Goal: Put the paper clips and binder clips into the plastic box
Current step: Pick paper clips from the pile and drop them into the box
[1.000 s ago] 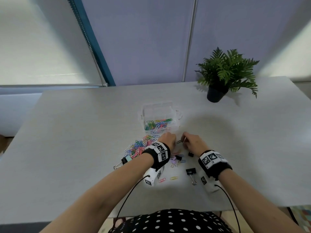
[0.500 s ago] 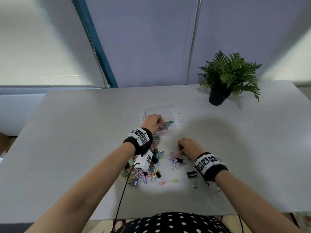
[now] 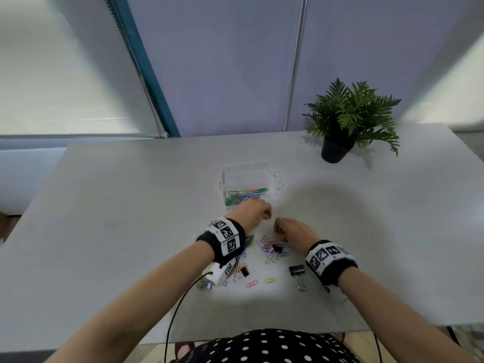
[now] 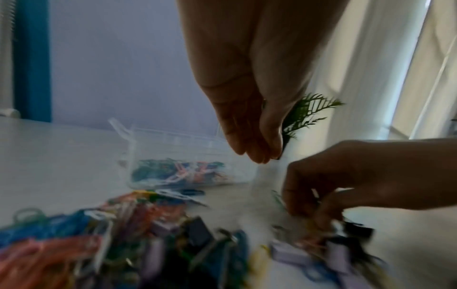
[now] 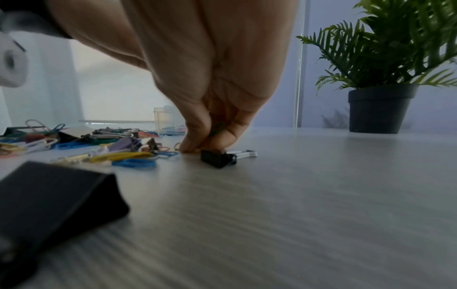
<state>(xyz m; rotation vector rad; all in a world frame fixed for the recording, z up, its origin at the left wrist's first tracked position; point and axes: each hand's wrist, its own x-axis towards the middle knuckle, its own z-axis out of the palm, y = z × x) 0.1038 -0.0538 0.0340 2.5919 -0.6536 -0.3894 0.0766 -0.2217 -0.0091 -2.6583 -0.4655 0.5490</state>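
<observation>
1. The clear plastic box sits open at the middle of the grey surface, with a layer of coloured paper clips along its near side.
2. The left hand hangs just in front of the box's near edge. In the left wrist view its fingers point down, straight and close together. I can see nothing held in them.
3. The right hand is just to the right of the left hand, down at the surface. In the right wrist view its fingers are bunched with the tips pressed together on the surface, pinching at something small that I cannot make out. A small black binder clip lies right beside those tips.
4. A loose heap of paper clips and binder clips lies near the wrists, between the hands and the person. A larger black binder clip lies at the heap's near right.
5. Both wrists wear black bands with white square code markers. No readable words or brand names show anywhere.
6. A potted fern in a dark pot stands at the far right of the surface.
</observation>
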